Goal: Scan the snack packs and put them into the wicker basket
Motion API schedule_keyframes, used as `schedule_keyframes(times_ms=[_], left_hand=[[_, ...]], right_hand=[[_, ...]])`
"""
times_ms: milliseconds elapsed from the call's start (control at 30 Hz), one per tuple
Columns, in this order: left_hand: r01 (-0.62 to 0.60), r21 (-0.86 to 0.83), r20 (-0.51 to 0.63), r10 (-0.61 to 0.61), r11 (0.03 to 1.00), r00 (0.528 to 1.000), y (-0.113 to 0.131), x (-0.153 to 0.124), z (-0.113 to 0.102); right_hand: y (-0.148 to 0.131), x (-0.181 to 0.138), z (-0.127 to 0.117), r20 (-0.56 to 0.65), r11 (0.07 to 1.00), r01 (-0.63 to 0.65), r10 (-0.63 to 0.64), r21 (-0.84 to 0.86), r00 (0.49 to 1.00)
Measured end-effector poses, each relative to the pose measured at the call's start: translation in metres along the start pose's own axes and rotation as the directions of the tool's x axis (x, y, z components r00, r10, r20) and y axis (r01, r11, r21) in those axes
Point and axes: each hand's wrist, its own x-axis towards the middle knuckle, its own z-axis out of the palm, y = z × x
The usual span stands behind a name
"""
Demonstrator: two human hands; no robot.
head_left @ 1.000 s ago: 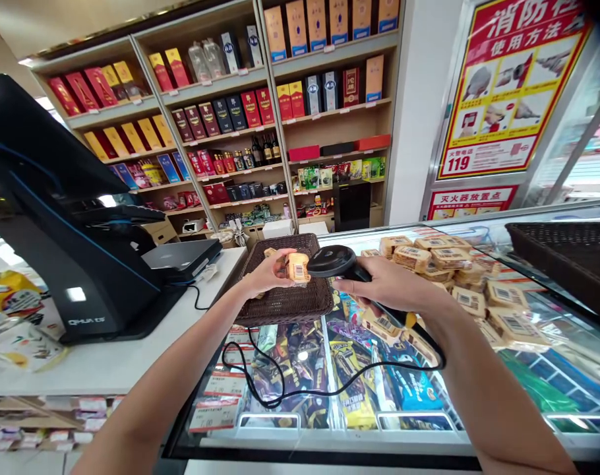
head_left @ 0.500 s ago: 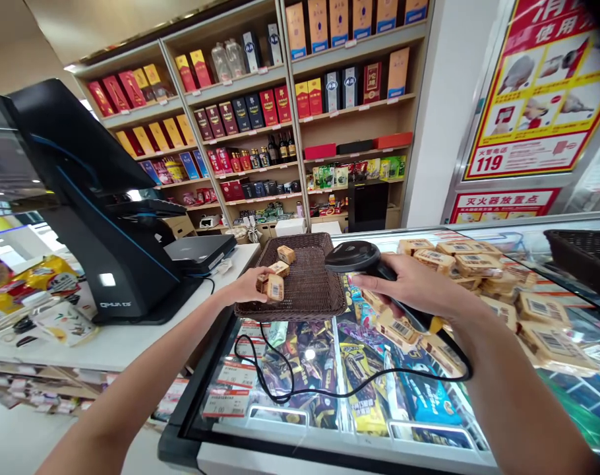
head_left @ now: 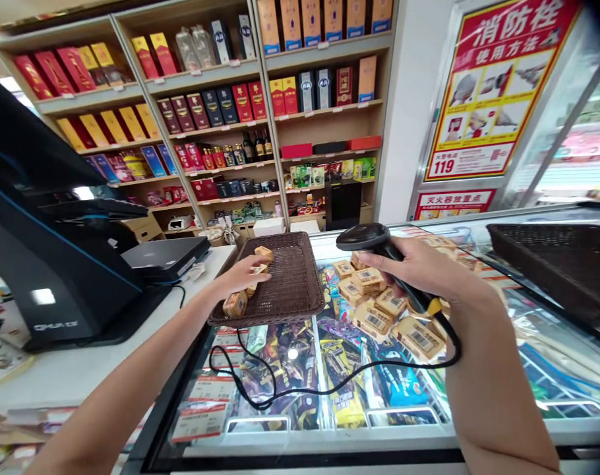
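Observation:
My right hand (head_left: 419, 267) is wrapped around the handle of a black barcode scanner (head_left: 364, 237), held above the glass freezer top with its head pointing left. A black cable (head_left: 330, 391) runs from the handle's yellow collar across the glass. Over the left side of a brown woven basket (head_left: 295, 280), my left hand (head_left: 240, 276) has its fingers stretched out, resting at several small wrapped packs. One pack (head_left: 235, 304) lies in the basket's near left corner, another pack (head_left: 264, 254) farther back. Beneath the scanner sits a pile of similar barcoded packs (head_left: 374, 318).
At left stands a black checkout terminal (head_left: 57, 264) on a white counter (head_left: 107, 356). Another dark woven basket (head_left: 552, 264) is at the right. The freezer (head_left: 260, 445) holds colourful ice cream packages under glass. Shelves of boxed bottles (head_left: 215, 109) line the back wall.
The view has swung right. A pack that was in my left fingers now lies in the basket's near left corner, and the fingers have straightened. My right hand still holds the scanner.

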Motion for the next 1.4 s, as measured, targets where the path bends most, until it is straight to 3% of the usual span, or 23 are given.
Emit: schedule_keyframes(times_ms=[167,333,467,567,667,800,933,1133,1400], left_hand=[[-0.252,0.04,0.144,0.244,0.967,0.959,0.074,0.056,0.082],[-0.256,0.066,0.157,0.244,0.964,0.957,0.119,0.091,0.166],[-0.182,0.093,0.081,0.175,0.979,0.981,0.129,0.1,0.197],[-0.151,0.095,-0.022,0.154,0.984,0.988,0.125,0.096,0.193],[-0.142,0.105,-0.179,0.159,0.984,0.971,0.116,0.086,0.17],[-0.122,0.139,-0.4,0.169,0.983,0.901,0.096,0.068,0.128],[-0.1,0.173,-0.532,0.179,0.98,0.828,0.076,0.047,0.097],[-0.1,0.198,-0.559,0.197,0.975,0.806,0.059,0.022,0.082],[-0.065,0.245,-0.532,0.19,0.967,0.825,0.05,0.016,0.078]], right_hand=[[0.015,-0.008,-0.029,-0.127,0.995,-0.078,0.069,-0.065,0.99],[0.022,-0.013,-0.041,-0.155,0.998,-0.061,0.061,0.01,0.986],[0.016,-0.014,-0.042,-0.137,0.997,-0.074,0.074,0.0,0.988],[0.012,-0.014,-0.042,-0.113,0.998,-0.064,0.066,0.017,0.991],[0.009,-0.011,-0.038,-0.064,0.996,-0.048,0.053,0.073,0.997],[0.002,-0.005,-0.022,0.013,0.983,-0.023,0.021,0.183,1.0],[-0.008,0.004,0.004,0.133,0.957,-0.051,0.013,0.285,0.991],[-0.012,0.011,0.037,0.18,0.964,0.03,-0.08,0.264,0.98],[-0.013,0.01,0.04,0.191,0.974,0.043,-0.087,0.225,0.978]])
